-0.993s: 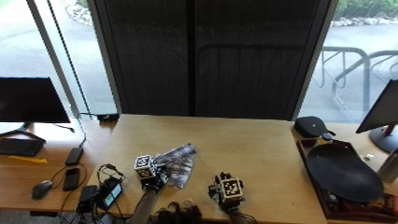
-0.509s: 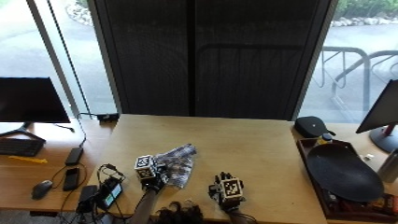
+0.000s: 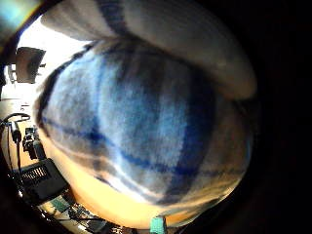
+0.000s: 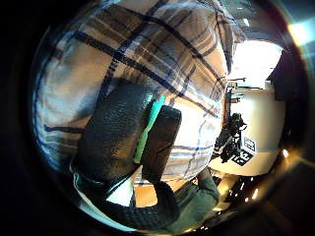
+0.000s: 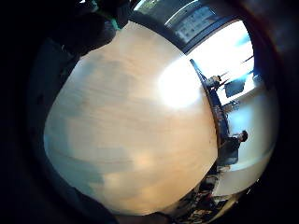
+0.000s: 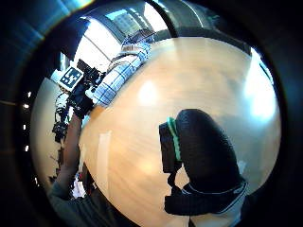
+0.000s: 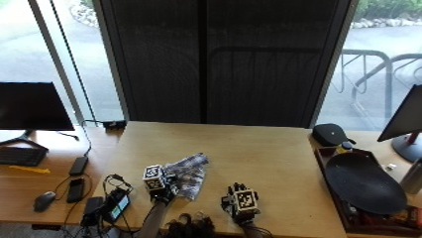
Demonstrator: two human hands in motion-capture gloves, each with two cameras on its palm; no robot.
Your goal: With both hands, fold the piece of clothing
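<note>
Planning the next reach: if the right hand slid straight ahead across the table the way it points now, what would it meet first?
Probably nothing soon. The right hand points up the bare wooden table; the plaid garment, gripped by the left hand, lies off to its left. The far edge comes first, though depth is hard to judge.
</note>
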